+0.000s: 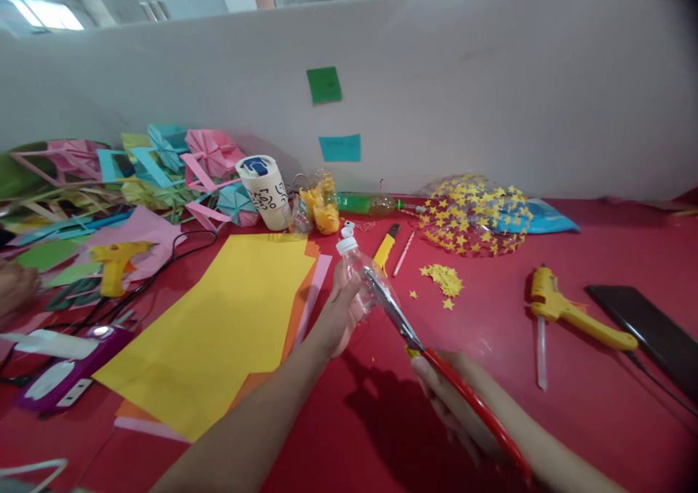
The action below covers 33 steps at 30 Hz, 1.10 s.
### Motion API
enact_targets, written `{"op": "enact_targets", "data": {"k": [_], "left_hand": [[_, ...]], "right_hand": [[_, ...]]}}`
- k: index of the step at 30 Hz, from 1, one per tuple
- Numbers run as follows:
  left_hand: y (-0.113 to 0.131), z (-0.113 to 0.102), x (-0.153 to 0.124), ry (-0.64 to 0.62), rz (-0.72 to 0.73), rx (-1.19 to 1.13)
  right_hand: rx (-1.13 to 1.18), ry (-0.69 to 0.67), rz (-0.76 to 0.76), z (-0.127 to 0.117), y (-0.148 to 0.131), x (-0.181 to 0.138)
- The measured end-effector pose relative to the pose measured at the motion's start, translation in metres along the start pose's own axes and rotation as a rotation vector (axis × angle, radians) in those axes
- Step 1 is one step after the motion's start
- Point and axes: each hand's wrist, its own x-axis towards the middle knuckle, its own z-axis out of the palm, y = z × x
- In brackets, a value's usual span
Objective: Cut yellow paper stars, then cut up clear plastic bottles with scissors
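My left hand [338, 318] is wrapped round a small clear plastic bottle [360, 271] with a white cap, held just above the red table [382, 420]. My right hand [455, 398] grips red-handled scissors [436, 362]. Their blades [390, 304] lie against the bottle's side near its middle. Both forearms reach in from the bottom edge.
Yellow and orange paper sheets [229, 326] lie left of my hands. A yellow glue gun [572, 311] and a dark tablet [648, 333] sit at right. Gold paper stars [444, 278], a star-covered clear dome [472, 213], a yellow utility knife [386, 249], a paper cup [266, 191] and folded paper shapes [163, 166] fill the back.
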Motion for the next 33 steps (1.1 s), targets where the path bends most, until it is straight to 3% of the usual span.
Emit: {"op": "enact_targets", "data": {"k": [7, 15, 23, 33], "left_hand": [[0.0, 0.0, 0.0, 0.018, -0.009, -0.006], [-0.002, -0.004, 0.001, 0.029, 0.0, 0.047], [-0.005, -0.003, -0.003, -0.093, 0.019, 0.137], [-0.004, 0.0, -0.005, -0.052, -0.009, 0.151]], "right_hand": [[0.073, -0.053, -0.114, -0.002, 0.01, 0.006], [0.093, -0.107, -0.073, -0.005, 0.008, 0.006], [0.162, -0.071, -0.041, -0.005, 0.012, 0.006], [0.144, -0.022, -0.031, 0.003, 0.01, 0.006]]}}
